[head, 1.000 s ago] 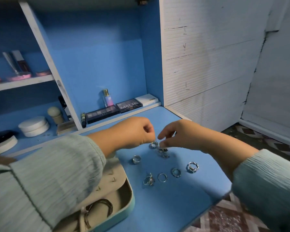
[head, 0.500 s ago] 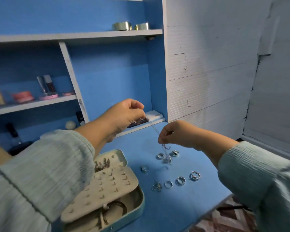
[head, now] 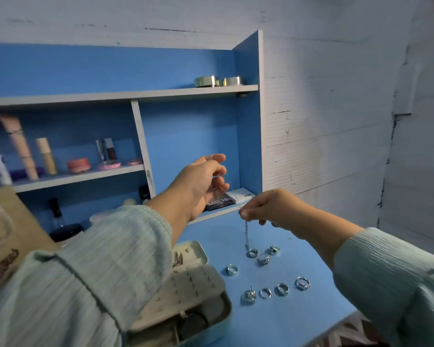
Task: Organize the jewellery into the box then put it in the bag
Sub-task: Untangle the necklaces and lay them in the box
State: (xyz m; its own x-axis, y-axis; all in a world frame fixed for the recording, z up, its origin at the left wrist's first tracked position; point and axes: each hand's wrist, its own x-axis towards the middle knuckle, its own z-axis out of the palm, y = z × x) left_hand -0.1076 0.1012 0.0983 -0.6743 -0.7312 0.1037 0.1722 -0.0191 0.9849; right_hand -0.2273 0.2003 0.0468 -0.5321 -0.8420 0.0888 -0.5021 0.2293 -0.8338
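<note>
Thin silver chain necklace held stretched above blue desk. One end seemingly pinched by left hand, blurred; other gripped by right hand. Open pale jewellery box at 7 o'clock. Chain best kept taut, lowered clear of silver rings to avoid tangling.

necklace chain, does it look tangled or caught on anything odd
Possibly. The thin chain hangs from the right hand down to a ring on the desk, seemingly snagged there. The left hand holds its other end up.
</note>
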